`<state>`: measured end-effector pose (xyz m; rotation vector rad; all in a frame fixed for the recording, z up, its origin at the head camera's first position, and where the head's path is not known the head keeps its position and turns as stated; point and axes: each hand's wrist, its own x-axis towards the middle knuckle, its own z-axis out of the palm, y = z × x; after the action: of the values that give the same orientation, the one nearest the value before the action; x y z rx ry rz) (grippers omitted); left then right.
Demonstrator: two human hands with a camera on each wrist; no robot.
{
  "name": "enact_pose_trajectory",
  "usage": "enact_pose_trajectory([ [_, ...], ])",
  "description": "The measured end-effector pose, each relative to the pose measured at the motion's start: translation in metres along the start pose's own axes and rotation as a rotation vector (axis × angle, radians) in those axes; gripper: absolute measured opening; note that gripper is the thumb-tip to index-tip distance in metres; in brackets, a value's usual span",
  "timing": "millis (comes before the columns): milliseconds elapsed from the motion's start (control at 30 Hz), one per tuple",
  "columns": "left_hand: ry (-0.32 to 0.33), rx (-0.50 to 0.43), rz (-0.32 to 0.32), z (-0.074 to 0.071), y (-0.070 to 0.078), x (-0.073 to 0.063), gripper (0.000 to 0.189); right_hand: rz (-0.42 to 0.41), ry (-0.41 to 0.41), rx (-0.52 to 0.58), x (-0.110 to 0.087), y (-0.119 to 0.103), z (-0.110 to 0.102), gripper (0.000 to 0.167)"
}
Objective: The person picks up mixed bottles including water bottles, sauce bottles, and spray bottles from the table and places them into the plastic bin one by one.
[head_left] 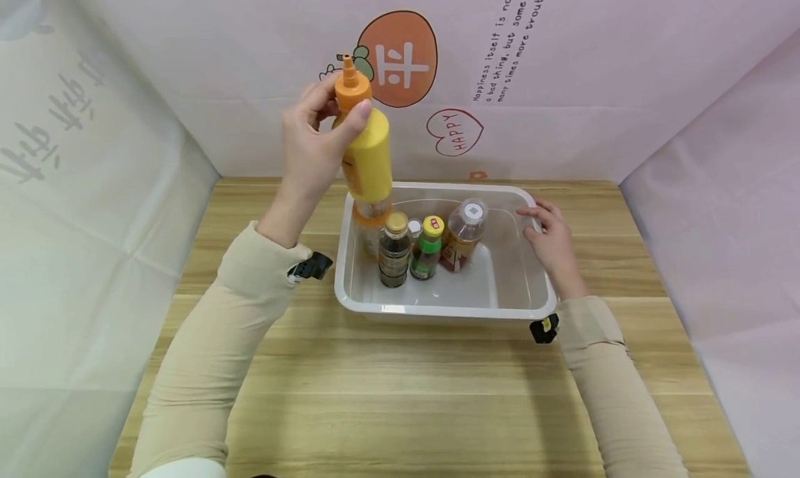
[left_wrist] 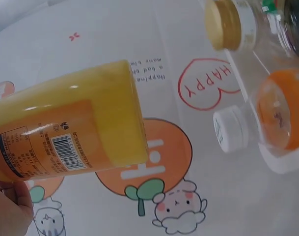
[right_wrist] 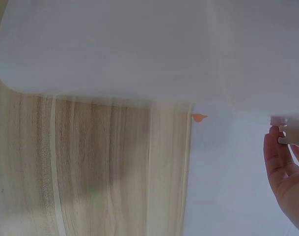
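Note:
My left hand (head_left: 312,137) grips a yellow squeeze bottle (head_left: 369,158) by its upper part, just under the orange nozzle cap. The bottle is upright above the left end of a white plastic bin (head_left: 437,312). In the left wrist view, the orange label with a barcode (left_wrist: 68,151) shows on its side. At the bin's right rim, my right hand (head_left: 556,245) holds the edge, fingertips bent over it; the right wrist view shows some of its fingers (right_wrist: 274,157) against the bin's outside.
Inside the bin stand a dark bottle with a gold cap (head_left: 394,256), a green bottle with a yellow lid (head_left: 428,252), a clear-topped drink bottle (head_left: 462,235) and an orange-banded clear bottle (head_left: 373,221). The bin rests on a wooden table (head_left: 400,394) against a printed white backdrop (head_left: 550,144).

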<state>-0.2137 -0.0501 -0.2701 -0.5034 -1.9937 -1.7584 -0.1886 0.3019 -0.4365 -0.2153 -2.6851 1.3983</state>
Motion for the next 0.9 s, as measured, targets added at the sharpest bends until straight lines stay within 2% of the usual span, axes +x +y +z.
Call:
enact_pose_trajectory([
  [233,-0.072,-0.059,-0.029,0.015,0.007,-0.012,0.041,-0.007,-0.003,-0.01,0.0,0.001,0.0,0.036],
  [600,-0.274,-0.015,-0.041,0.042,0.016,-0.037,0.045,-0.018,-0.001,0.012,-0.001,-0.001,-0.001,0.036],
  [833,-0.368,-0.011,0.039,0.057,0.014,-0.049,0.045,-0.013,-0.002,0.018,-0.001,-0.001,-0.002,0.037],
  [900,-0.389,-0.01,0.042,0.06,0.013,-0.052,0.045,-0.005,-0.005,0.025,-0.001,-0.001,-0.002,0.037],
])
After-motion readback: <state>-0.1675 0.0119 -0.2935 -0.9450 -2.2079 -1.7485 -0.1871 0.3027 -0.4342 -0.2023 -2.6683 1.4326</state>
